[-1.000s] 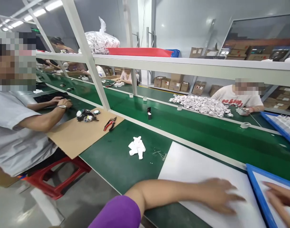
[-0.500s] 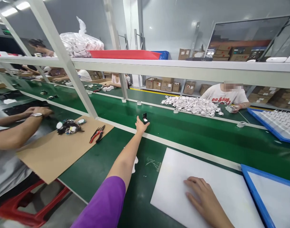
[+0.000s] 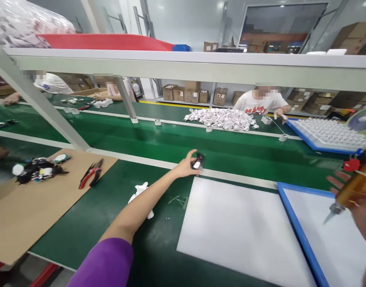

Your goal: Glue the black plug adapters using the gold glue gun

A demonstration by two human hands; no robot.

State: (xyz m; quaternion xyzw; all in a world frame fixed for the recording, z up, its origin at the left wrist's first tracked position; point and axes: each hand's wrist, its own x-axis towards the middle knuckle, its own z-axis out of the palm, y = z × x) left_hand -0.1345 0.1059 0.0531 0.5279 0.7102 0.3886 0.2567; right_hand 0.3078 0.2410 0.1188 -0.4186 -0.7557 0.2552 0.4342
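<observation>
My left hand [image 3: 187,165] is closed on a small black part [image 3: 197,161] with a white patch, above the pale rail at the near edge of the green belt. At the right edge my right hand [image 3: 358,199] is beside an amber syringe-like dispenser [image 3: 355,185] with a pointed metal tip. Its fingers are partly blurred and cut off by the frame, some of them spread behind the dispenser. Below and between the hands lies a white board [image 3: 239,231] on the green table.
A blue-framed tray [image 3: 299,235] adjoins the board. Red-handled pliers [image 3: 91,173] and black parts [image 3: 39,169] lie on brown cardboard [image 3: 27,207]. White pieces [image 3: 221,118] are heaped across the belt [image 3: 239,151], near a person [image 3: 260,101]. A shelf [image 3: 183,65] spans above.
My left hand has drawn back toward the board with the black part. My right hand has left the board and is now at the dispenser. The view has swung right and down.
</observation>
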